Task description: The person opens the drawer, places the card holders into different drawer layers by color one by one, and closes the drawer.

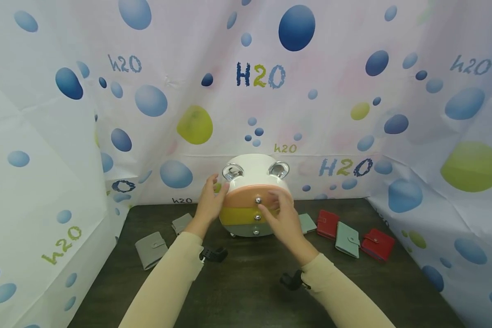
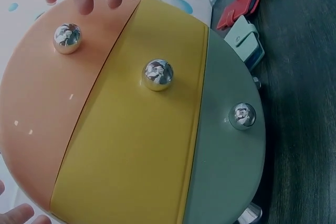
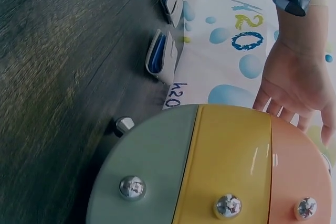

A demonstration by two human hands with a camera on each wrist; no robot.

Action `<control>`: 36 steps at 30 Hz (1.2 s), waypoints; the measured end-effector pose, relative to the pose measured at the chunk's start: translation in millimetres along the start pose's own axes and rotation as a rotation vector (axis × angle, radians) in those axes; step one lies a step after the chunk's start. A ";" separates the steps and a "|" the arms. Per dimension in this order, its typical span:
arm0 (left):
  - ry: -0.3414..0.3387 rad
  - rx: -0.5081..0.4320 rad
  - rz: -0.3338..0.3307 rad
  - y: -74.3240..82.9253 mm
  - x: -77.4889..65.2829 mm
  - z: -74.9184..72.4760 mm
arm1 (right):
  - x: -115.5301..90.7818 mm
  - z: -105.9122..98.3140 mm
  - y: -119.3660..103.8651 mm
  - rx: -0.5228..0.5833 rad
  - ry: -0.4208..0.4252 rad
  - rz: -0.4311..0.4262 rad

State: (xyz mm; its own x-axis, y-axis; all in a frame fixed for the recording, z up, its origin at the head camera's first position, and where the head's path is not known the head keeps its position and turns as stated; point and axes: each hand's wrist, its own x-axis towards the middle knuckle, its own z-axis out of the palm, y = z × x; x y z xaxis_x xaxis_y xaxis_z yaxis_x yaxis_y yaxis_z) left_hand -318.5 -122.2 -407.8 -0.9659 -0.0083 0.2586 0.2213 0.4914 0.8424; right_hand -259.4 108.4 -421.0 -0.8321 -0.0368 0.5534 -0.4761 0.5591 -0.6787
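Observation:
A small round-fronted drawer cabinet point(image 1: 256, 168) with a white top and two silver ear-like rings stands at the back of the table. Its front has an orange drawer point(image 2: 47, 87), a yellow drawer point(image 2: 131, 145) and a green drawer point(image 2: 226, 166), each with a shiny round knob; all three are closed. My left hand point(image 1: 209, 202) is at the cabinet's left side, fingers extended by the orange section. On the opposite side, my right hand point(image 1: 286, 223) hovers before the orange drawer, fingers loosely spread near its knob point(image 1: 258, 200). Neither hand holds anything.
Two grey wallets point(image 1: 151, 250) point(image 1: 182, 223) lie left of the cabinet. To its right are a red wallet point(image 1: 327, 223), a pale green wallet point(image 1: 347, 239), another red wallet point(image 1: 377, 244) and a partly hidden green one point(image 1: 307, 223). A printed cloth point(image 1: 246, 114) hangs behind the dark table point(image 1: 246, 291).

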 end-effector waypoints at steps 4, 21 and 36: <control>-0.018 -0.014 0.016 -3.1 2.7 2.1 | 0.8 4.3 -0.4 0.059 0.017 0.030; -0.071 -0.040 -0.016 -6.8 9.1 7.8 | 3.6 19.1 2.2 0.197 0.055 0.097; -0.108 -0.020 0.002 -10.9 9.9 9.0 | 3.1 24.3 4.3 0.173 0.043 0.112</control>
State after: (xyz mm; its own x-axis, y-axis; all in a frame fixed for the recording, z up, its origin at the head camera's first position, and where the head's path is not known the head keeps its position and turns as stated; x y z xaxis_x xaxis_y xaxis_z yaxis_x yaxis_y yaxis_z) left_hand -331.6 -119.8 -418.8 -0.9741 0.0876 0.2086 0.2250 0.4738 0.8514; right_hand -271.0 90.6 -433.9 -0.8713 0.0553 0.4876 -0.4262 0.4073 -0.8078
